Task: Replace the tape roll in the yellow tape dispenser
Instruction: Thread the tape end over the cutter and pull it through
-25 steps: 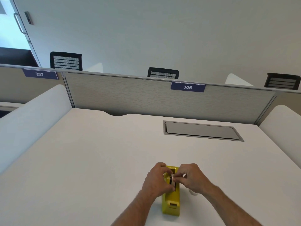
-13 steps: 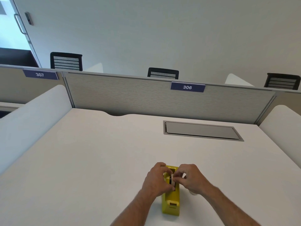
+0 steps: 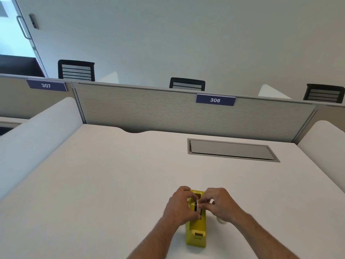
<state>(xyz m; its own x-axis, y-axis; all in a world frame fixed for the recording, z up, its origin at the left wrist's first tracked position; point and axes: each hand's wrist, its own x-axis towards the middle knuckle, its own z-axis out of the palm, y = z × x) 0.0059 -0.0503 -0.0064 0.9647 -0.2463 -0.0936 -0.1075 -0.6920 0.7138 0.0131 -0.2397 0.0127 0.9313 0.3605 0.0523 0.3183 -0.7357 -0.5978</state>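
Observation:
The yellow tape dispenser (image 3: 196,233) stands on the white desk (image 3: 104,184) near the front edge, its cutter end toward me. My left hand (image 3: 178,207) wraps the dispenser's left side, fingers curled over the top. My right hand (image 3: 219,204) comes in from the right and pinches a pale tape roll (image 3: 199,208) sitting in the dispenser's slot, mostly hidden by my fingers. Part of a second pale roll (image 3: 221,221) peeks out on the desk under my right wrist.
A grey flip-lid cable hatch (image 3: 231,150) is set into the desk at the back right. A fabric partition (image 3: 149,109) with a "306" label closes off the far side. White curved side panels flank the desk left and right. Black chairs stand behind the partition.
Both hands stay on the dispenser with only small finger movements around the roll in the slot. The dispenser has not shifted.

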